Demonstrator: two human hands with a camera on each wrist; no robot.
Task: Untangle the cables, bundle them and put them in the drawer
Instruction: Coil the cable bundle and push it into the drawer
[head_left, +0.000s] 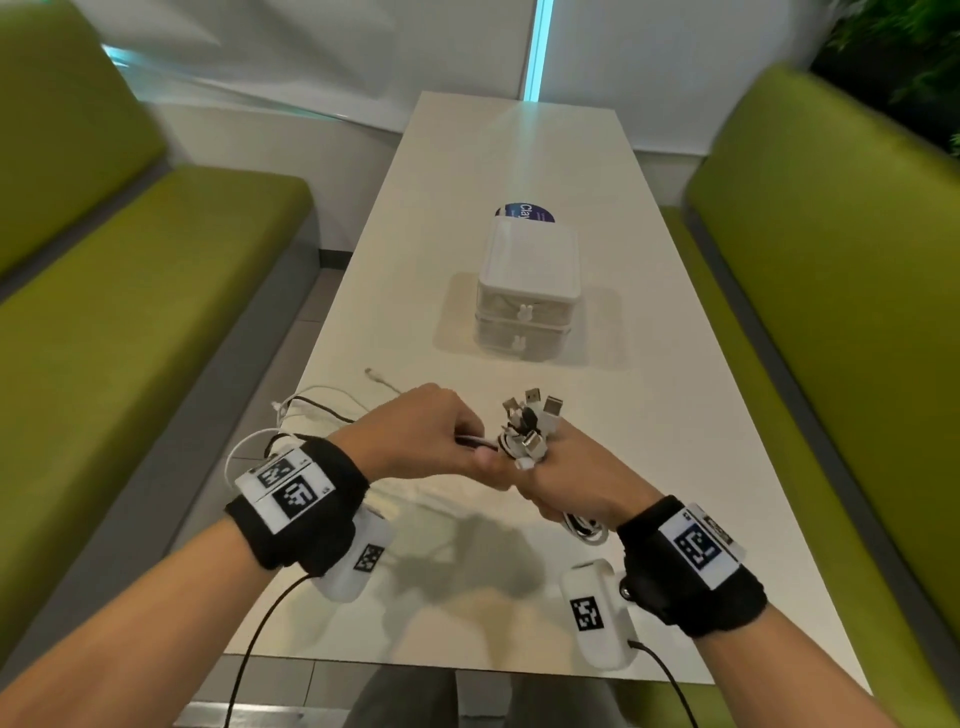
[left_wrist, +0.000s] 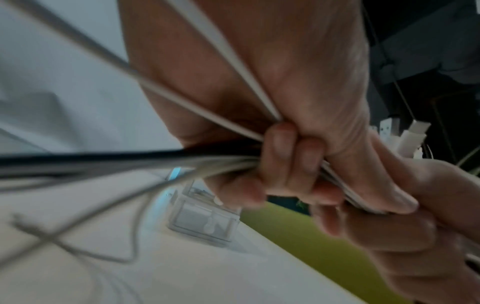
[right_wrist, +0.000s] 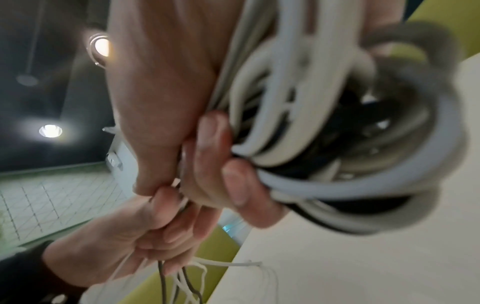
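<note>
- Step in hand: bundling. My right hand (head_left: 576, 480) holds the coiled cables (right_wrist: 337, 131) in a closed fist; white and black loops hang below my fingers (right_wrist: 233, 185) in the right wrist view.
- Plug ends (head_left: 530, 421) stick up out of the top of that fist, a cluster of USB heads, white and one black.
- My left hand (head_left: 426, 441) is right against the right one, fingers curled tight round the loose strands (left_wrist: 130, 160); several white and one black run out of it to the left.
- Loose tails (head_left: 322, 410) trail from my left hand onto the table (head_left: 675, 415), near left side; one white plug tip (head_left: 371, 372) lies on the table beyond them.
- Looks like wrapping the free lengths round the coil, not finished: plenty of slack on the table yet.
- Drawer box (head_left: 527, 291) sits further off, mid-table, two stacked clear drawers with small knobs, both look shut. A blue round sticker (head_left: 524, 214) shows just behind it.
- Next move, my guess: draw the slack in with the left hand and wind it on, right hand keeps the coil pinched so loops don't spring.
- Then one hand must free up to pull a drawer open; coil must fit in, so keep it tight.
- Both wrist views are blurry; I can't count the cables exactly.
</note>
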